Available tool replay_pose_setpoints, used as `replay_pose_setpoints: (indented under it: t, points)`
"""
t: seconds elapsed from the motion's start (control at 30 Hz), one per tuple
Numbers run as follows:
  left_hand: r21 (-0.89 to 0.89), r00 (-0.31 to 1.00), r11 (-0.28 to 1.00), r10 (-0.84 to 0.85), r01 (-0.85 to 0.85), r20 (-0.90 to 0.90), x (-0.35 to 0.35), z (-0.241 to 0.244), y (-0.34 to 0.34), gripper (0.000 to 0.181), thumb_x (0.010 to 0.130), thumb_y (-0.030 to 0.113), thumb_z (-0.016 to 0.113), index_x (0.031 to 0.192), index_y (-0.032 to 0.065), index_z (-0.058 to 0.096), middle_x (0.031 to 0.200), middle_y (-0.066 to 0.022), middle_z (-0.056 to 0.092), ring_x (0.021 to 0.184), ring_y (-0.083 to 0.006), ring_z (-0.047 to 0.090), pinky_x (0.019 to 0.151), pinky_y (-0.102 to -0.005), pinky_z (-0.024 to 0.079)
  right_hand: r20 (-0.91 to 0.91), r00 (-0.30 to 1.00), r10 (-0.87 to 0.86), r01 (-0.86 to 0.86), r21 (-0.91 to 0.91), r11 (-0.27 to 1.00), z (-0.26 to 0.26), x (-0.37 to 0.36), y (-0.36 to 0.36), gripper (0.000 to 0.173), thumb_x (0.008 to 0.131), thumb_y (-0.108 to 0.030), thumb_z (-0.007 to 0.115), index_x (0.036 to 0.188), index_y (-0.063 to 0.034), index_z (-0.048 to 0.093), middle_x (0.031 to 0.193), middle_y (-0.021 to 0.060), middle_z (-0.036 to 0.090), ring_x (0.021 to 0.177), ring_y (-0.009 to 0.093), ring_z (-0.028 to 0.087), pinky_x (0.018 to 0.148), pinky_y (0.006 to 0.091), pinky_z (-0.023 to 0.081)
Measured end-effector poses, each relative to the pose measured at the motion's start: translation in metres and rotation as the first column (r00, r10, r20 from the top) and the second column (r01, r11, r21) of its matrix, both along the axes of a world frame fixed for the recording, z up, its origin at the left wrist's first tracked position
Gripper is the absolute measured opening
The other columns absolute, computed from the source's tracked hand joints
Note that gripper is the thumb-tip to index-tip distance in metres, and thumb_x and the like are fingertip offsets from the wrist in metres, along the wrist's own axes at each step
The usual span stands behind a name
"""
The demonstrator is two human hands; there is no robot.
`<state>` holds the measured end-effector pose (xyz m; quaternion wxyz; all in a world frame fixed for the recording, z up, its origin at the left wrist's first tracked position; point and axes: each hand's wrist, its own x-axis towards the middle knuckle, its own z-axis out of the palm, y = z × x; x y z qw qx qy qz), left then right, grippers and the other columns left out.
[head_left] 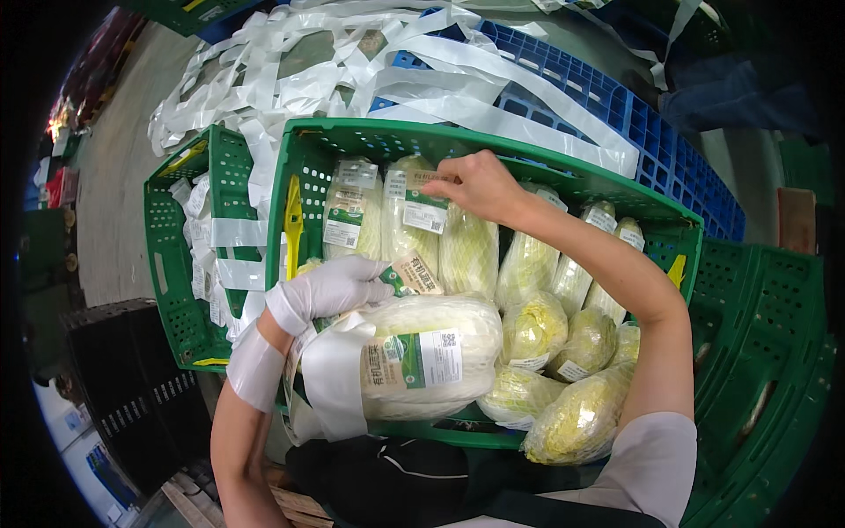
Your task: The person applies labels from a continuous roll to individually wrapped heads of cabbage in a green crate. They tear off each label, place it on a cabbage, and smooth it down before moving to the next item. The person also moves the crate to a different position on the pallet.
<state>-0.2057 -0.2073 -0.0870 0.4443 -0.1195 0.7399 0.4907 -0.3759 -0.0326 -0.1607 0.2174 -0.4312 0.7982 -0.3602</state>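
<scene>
A green plastic crate (495,148) in front of me holds several wrapped napa cabbages. My left hand (330,290), in a white glove, pinches a printed label (416,274); a strip of white backing with labels hangs by it. Under that hand a large wrapped napa cabbage (442,363) lies on its side near the crate's front edge, bearing a green and white label. My bare right hand (478,185) reaches over the crate, its fingertips on another printed label (426,204) at an upright wrapped cabbage (409,251). Whether that label is fully stuck down, I cannot tell.
Loops of white backing strip (297,86) lie heaped behind the crate and over a blue plastic pallet (594,99). A second green crate (158,264) with label strips stands at left. Black crates (125,383) are at lower left, more green crates (766,330) at right.
</scene>
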Motion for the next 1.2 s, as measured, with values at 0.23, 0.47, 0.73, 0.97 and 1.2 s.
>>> replay_pose_setpoints:
  t: [0.23,0.47,0.73,0.97,1.2]
  points:
    - [-0.038,0.990,0.998,-0.047,0.042,-0.131,0.010,0.008,0.001,0.024,0.085,0.020,0.055,0.085,-0.0029,0.061,0.073,-0.0179,0.059,0.068,-0.0291,0.057,0.065,-0.0359,0.044,0.288,0.954,0.088,-0.106,0.048,0.993,-0.021,0.017,-0.012,0.043,0.075,-0.040,0.069,0.062,0.0008,0.061,0.055,0.0162,0.057,0.053,0.029,0.058,0.055,0.0376,0.045]
    - [-0.046,0.994,0.998,-0.056,0.052,-0.097,0.016,-0.003,-0.005,0.028,0.088,0.018,0.058,0.106,-0.0021,0.060,0.080,-0.0071,0.063,0.071,-0.0101,0.053,0.066,-0.0259,0.045,0.262,0.955,0.139,-0.173,0.111,0.979,-0.033,0.032,-0.028,0.044,0.068,-0.040,0.073,0.068,0.0025,0.064,0.065,0.0225,0.060,0.066,0.038,0.060,0.066,0.0421,0.048]
    - [-0.041,0.987,0.999,-0.012,0.006,-0.162,0.016,-0.004,-0.004,0.026,0.085,0.020,0.057,0.097,-0.0031,0.060,0.079,-0.0170,0.062,0.070,-0.0267,0.059,0.066,-0.0351,0.045,-0.117,0.987,0.112,-0.079,0.259,0.963,-0.016,0.035,-0.031,0.048,0.067,-0.043,0.074,0.067,0.0042,0.063,0.060,0.0214,0.059,0.061,0.038,0.060,0.056,0.0450,0.049]
    - [-0.004,0.988,0.995,0.099,-0.100,-0.115,0.010,-0.008,0.000,0.030,0.084,0.020,0.059,0.103,-0.0026,0.060,0.082,-0.0166,0.064,0.074,-0.0208,0.061,0.068,-0.0306,0.046,-0.237,0.875,0.421,-0.396,0.149,0.906,-0.046,0.057,-0.026,0.031,0.074,-0.032,0.066,0.095,-0.0104,0.060,0.070,0.0183,0.060,0.067,0.036,0.061,0.056,0.0474,0.048]
    - [0.058,0.706,0.801,0.557,-0.596,-0.436,0.023,0.062,0.007,0.024,0.087,0.014,0.056,0.103,-0.0038,0.060,0.075,-0.0055,0.064,0.068,-0.0070,0.057,0.059,-0.0225,0.045,0.104,0.950,0.294,-0.296,0.004,0.955,-0.015,0.035,-0.020,0.032,0.082,-0.028,0.061,0.106,-0.0076,0.061,0.084,0.0167,0.065,0.071,0.029,0.064,0.060,0.0378,0.052]
